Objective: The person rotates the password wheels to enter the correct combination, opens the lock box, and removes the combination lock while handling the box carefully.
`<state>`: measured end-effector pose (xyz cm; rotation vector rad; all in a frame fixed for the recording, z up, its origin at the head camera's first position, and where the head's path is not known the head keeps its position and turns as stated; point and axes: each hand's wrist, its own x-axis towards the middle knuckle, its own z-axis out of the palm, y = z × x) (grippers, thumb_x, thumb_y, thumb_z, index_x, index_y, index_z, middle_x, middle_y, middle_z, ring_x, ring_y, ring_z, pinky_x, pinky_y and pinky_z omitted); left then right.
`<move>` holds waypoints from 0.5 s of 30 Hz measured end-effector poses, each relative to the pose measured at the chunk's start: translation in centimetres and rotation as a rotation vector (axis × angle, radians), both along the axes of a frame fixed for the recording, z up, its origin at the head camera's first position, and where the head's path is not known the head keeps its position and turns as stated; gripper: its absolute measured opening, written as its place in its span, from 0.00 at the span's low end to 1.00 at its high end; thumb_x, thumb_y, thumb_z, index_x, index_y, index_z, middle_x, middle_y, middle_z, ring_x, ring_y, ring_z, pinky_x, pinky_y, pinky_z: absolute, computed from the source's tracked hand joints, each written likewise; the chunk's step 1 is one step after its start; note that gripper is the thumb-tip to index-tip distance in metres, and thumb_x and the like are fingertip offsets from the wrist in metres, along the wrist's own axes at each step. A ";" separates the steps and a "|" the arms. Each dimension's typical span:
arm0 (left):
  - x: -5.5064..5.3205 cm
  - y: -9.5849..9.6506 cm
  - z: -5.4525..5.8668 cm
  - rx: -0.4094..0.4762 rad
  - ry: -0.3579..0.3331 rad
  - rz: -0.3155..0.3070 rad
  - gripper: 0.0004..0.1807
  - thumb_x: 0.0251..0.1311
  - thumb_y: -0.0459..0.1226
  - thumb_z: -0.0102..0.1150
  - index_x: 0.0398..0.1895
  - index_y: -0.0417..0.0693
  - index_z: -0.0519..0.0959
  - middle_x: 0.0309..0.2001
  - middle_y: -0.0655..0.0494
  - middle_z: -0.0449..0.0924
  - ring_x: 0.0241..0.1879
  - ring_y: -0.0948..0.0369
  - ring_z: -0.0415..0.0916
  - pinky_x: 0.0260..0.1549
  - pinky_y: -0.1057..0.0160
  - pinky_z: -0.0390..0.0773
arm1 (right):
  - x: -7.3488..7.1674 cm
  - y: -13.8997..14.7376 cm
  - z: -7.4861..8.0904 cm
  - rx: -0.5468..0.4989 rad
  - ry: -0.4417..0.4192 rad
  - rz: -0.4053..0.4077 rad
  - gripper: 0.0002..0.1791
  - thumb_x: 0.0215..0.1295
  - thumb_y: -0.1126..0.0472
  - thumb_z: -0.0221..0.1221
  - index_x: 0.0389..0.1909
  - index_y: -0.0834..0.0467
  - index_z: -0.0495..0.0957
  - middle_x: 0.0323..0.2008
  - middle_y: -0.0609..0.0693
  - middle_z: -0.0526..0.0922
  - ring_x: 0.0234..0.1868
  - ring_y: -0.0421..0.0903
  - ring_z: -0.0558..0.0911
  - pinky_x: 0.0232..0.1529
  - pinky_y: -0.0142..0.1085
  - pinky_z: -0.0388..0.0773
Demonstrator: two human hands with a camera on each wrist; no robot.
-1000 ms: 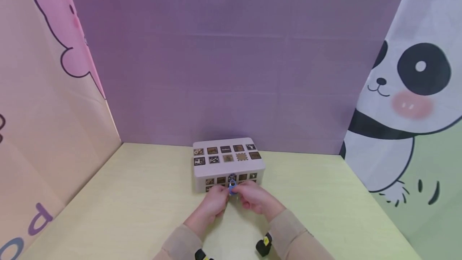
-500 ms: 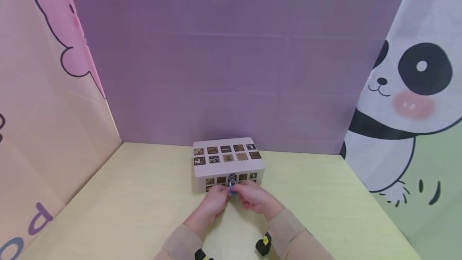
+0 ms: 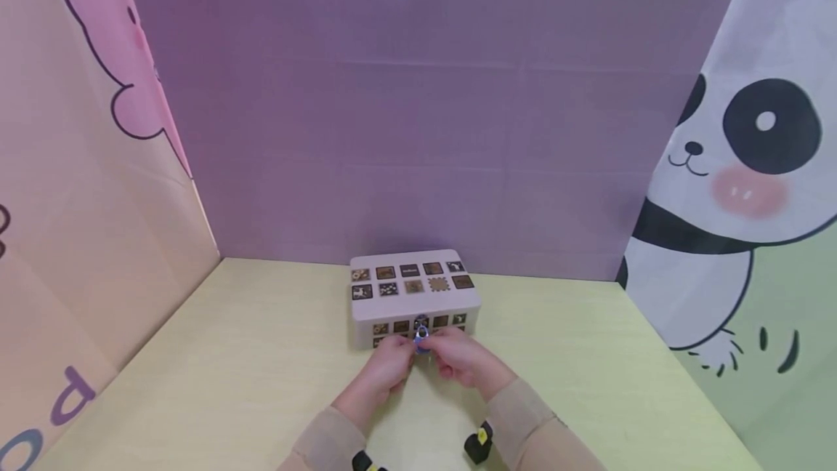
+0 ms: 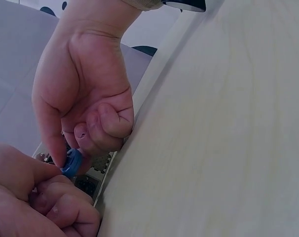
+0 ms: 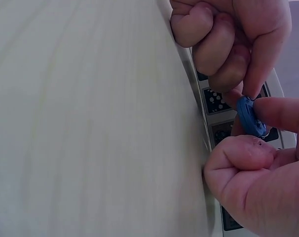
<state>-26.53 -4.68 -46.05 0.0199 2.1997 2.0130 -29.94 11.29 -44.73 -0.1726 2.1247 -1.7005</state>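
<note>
A small blue padlock (image 3: 421,341) with a metal shackle sits at the front of a white box (image 3: 399,305) printed with dark and brown squares. From the left, my left hand (image 3: 390,364) pinches the lock's body between thumb and forefinger. My right hand (image 3: 463,356) pinches it from the other side, its remaining fingers curled in. The left wrist view has the blue padlock (image 4: 71,163) between both thumbs. In the right wrist view the padlock (image 5: 250,116) stands edge-on, its lower part partly covered by fingers. The box lid is down.
The box stands on a pale wood table (image 3: 275,376) near the purple back wall (image 3: 418,129). A pink printed panel (image 3: 98,166) bounds the left side. On the right is a panel with a printed panda (image 3: 739,202).
Both hands and the box stay in place. Only the padlock's tilt between the fingers differs slightly.
</note>
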 end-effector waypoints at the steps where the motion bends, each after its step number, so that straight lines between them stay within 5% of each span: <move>1: 0.0 0.0 0.0 -0.002 0.002 -0.002 0.13 0.73 0.32 0.45 0.39 0.30 0.77 0.15 0.64 0.60 0.10 0.68 0.51 0.08 0.71 0.53 | 0.0 0.0 0.0 -0.002 0.002 0.004 0.12 0.69 0.61 0.60 0.44 0.67 0.80 0.16 0.43 0.63 0.16 0.37 0.61 0.19 0.28 0.59; 15: 0.2 -0.4 0.2 -0.084 0.013 -0.009 0.14 0.73 0.33 0.48 0.36 0.30 0.79 0.13 0.66 0.58 0.10 0.69 0.51 0.08 0.71 0.54 | 0.0 0.2 0.2 -0.039 -0.032 0.028 0.11 0.71 0.61 0.58 0.44 0.67 0.80 0.18 0.43 0.63 0.17 0.37 0.60 0.20 0.28 0.58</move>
